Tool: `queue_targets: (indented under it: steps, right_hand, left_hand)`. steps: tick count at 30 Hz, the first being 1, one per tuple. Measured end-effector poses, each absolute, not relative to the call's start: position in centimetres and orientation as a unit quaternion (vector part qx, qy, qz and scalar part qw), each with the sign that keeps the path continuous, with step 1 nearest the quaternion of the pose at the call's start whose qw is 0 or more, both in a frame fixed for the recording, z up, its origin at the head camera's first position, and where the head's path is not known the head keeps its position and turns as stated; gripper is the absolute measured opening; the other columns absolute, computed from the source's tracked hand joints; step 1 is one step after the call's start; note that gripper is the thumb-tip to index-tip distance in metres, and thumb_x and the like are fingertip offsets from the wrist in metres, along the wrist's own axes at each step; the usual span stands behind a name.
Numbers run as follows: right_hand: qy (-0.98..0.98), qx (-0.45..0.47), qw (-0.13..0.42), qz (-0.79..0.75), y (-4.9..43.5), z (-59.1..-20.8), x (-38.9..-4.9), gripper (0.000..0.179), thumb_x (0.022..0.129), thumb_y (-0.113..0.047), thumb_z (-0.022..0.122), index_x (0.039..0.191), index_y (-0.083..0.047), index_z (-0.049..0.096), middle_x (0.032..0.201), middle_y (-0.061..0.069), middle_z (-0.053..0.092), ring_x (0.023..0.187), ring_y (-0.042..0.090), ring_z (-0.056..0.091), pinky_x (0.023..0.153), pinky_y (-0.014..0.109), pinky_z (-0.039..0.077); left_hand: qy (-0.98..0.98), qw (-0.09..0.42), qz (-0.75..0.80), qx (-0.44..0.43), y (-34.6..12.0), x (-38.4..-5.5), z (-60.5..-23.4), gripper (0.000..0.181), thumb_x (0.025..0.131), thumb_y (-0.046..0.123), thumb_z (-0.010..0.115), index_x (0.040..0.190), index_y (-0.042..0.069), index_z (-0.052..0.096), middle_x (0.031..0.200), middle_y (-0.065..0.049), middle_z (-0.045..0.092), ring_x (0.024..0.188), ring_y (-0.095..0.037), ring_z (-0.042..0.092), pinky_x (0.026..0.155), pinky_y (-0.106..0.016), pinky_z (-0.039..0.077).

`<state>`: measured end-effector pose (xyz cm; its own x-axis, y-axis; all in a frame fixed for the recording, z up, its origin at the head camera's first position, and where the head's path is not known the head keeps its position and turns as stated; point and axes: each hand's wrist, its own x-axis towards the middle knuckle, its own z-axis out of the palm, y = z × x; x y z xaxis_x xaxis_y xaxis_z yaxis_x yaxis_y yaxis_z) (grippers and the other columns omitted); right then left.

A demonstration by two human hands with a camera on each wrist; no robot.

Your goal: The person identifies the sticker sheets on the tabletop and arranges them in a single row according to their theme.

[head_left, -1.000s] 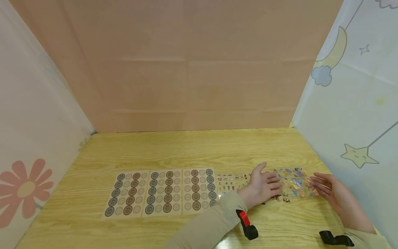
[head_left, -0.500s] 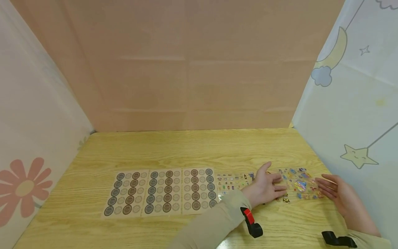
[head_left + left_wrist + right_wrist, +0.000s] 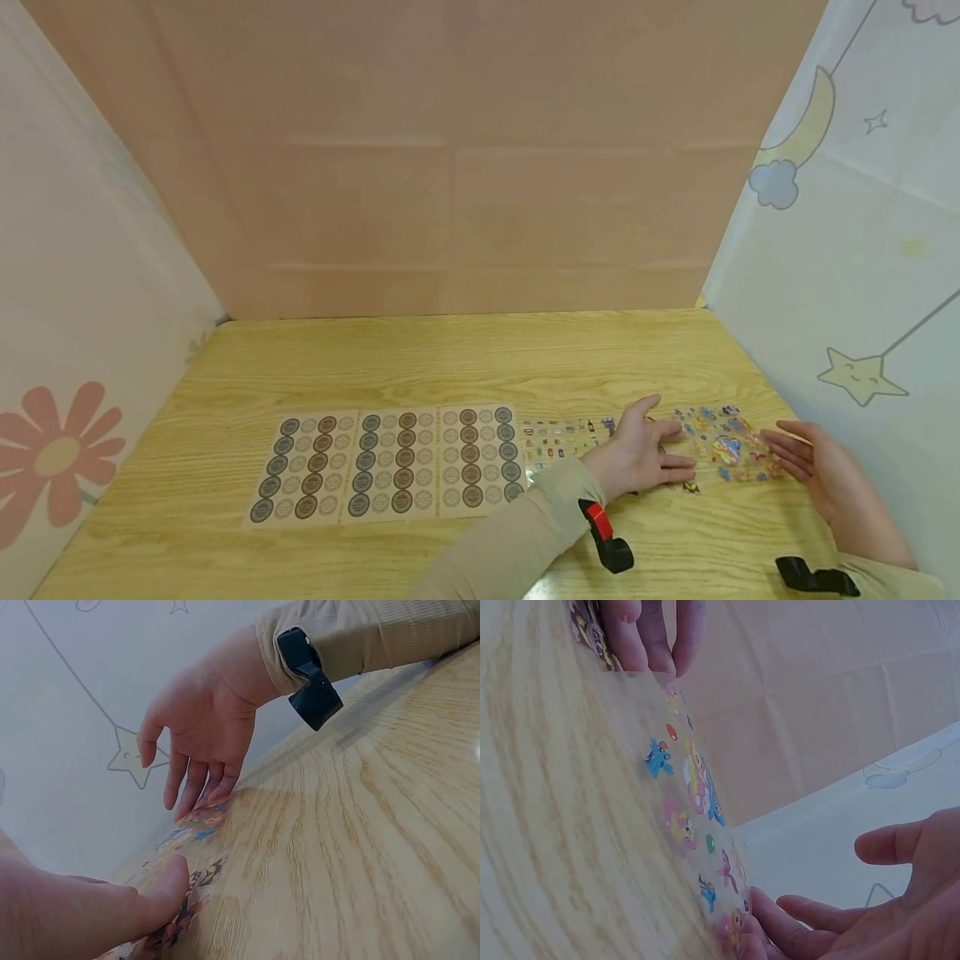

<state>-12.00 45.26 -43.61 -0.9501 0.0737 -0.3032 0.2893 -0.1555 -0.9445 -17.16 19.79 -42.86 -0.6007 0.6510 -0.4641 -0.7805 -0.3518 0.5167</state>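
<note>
A clear sticker sheet with colourful cartoon ponies (image 3: 729,450) lies on the right part of the table. My left hand (image 3: 641,454) is at its left edge, over another clear sheet with darker figures (image 3: 176,922) that it partly hides. Its fingers are extended and spread, with the thumb raised. At the opposite edge, my right hand (image 3: 813,467) has its fingertips touching or very near the pony sheet, the fingers nearly straight. In the right wrist view, the pony sheet (image 3: 697,795) spans between both hands' fingertips. Neither hand pinches anything.
Left of the hands lies a clear sheet of tiny stickers (image 3: 558,437), partly covered by the left arm. Beside it, three sheets of round stickers (image 3: 395,462) stand in a row on the wooden table (image 3: 450,358). A patterned wall (image 3: 862,292) rises close to the right hand.
Both hands and the pony sheet have shifted slightly to the right since a second ago. In the last half second, they have barely moved. The other sheets stay in place.
</note>
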Motion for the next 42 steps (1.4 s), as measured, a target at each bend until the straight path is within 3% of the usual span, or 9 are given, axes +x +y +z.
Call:
queue_targets:
  steps: [13, 23, 29, 30, 42]
  right_hand:
    - [0.651, 0.149, 0.079, -0.740, 45.1, -43.4, -12.1, 0.017, 0.104, -0.035, 0.033, 0.107, -0.026, 0.047, 0.089, -0.017, 0.068, 0.082, -0.003, 0.062, 0.072, 0.016, 0.051]
    - [0.637, 0.158, 0.069, -0.752, 49.4, -48.1, -13.5, 0.015, 0.102, -0.038, 0.040, 0.101, -0.032, 0.054, 0.091, -0.014, 0.070, 0.083, -0.001, 0.064, 0.068, 0.019, 0.053]
    - [0.637, 0.160, 0.071, -0.751, 50.4, -49.4, -13.8, 0.012, 0.102, -0.038, 0.042, 0.105, -0.032, 0.051, 0.092, -0.014, 0.070, 0.084, 0.000, 0.064, 0.068, 0.021, 0.054]
    - [0.644, 0.158, 0.074, -0.744, 50.4, -49.3, -13.8, 0.015, 0.102, -0.039, 0.040, 0.112, -0.033, 0.051, 0.093, -0.016, 0.069, 0.084, -0.001, 0.063, 0.069, 0.021, 0.053]
    - [0.666, 0.173, 0.069, -0.722, 50.5, -49.3, -13.5, 0.020, 0.100, -0.046, 0.042, 0.113, -0.031, 0.042, 0.092, -0.022, 0.066, 0.082, -0.006, 0.060, 0.067, 0.019, 0.051]
  left_hand:
    - [0.381, 0.443, 0.808, -0.079, 19.9, -17.4, -42.8, 0.079, 0.093, 0.054, 0.047, 0.143, -0.005, 0.036, 0.143, -0.020, 0.038, 0.123, -0.054, 0.037, 0.103, -0.060, 0.032]
    - [0.363, 0.440, 0.816, -0.095, 20.3, -17.4, -42.9, 0.078, 0.093, 0.051, 0.049, 0.140, -0.011, 0.037, 0.142, -0.021, 0.039, 0.124, -0.054, 0.034, 0.105, -0.058, 0.032]
    - [0.363, 0.442, 0.815, -0.093, 20.3, -17.3, -42.8, 0.079, 0.094, 0.051, 0.047, 0.141, -0.012, 0.035, 0.143, -0.023, 0.037, 0.124, -0.055, 0.034, 0.105, -0.058, 0.031]
    - [0.361, 0.443, 0.815, -0.093, 20.3, -17.3, -42.8, 0.079, 0.094, 0.051, 0.047, 0.141, -0.012, 0.035, 0.143, -0.024, 0.037, 0.124, -0.055, 0.034, 0.105, -0.059, 0.030]
    - [0.351, 0.454, 0.815, -0.084, 20.3, -16.9, -42.7, 0.081, 0.095, 0.051, 0.047, 0.141, -0.014, 0.032, 0.145, -0.025, 0.034, 0.127, -0.054, 0.032, 0.106, -0.061, 0.027]
